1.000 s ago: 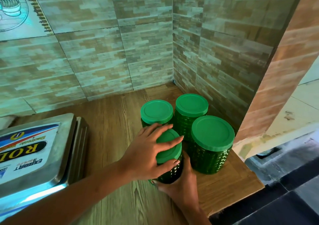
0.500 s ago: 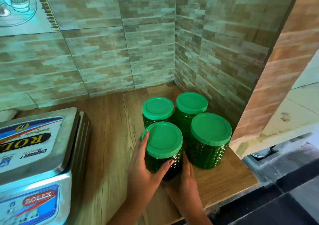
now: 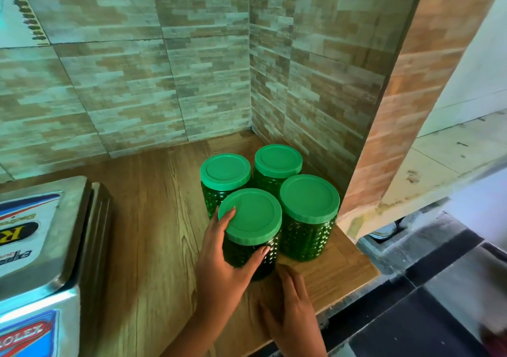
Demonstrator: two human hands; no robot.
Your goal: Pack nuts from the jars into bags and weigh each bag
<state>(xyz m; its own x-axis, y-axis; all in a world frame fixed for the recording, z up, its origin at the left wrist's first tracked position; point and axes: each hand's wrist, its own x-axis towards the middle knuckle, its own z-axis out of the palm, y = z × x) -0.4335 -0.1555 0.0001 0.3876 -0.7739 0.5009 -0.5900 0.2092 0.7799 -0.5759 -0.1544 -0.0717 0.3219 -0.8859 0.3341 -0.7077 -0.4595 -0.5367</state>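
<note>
Four green textured jars with green lids stand upright in a tight cluster in the corner of the wooden counter (image 3: 153, 219). My left hand (image 3: 222, 269) grips the front-left jar (image 3: 251, 215) round its body, fingers up its left side and thumb across its front. My right hand (image 3: 293, 310) lies flat on the counter just below that jar's base, fingers straight and holding nothing. The other jars are the back-left jar (image 3: 225, 171), the back-right jar (image 3: 278, 160) and the front-right jar (image 3: 310, 201). No bags are in view.
A steel weighing scale (image 3: 71, 219) with a labelled pan fills the left side of the counter. Tiled walls close in the back and right of the jars. The counter's front-right edge (image 3: 359, 277) drops to a dark floor.
The front-left jar, tilted a second ago with my left hand on its lid, now stands upright. My left hand slid down to its side, and my right hand drew back from its base.
</note>
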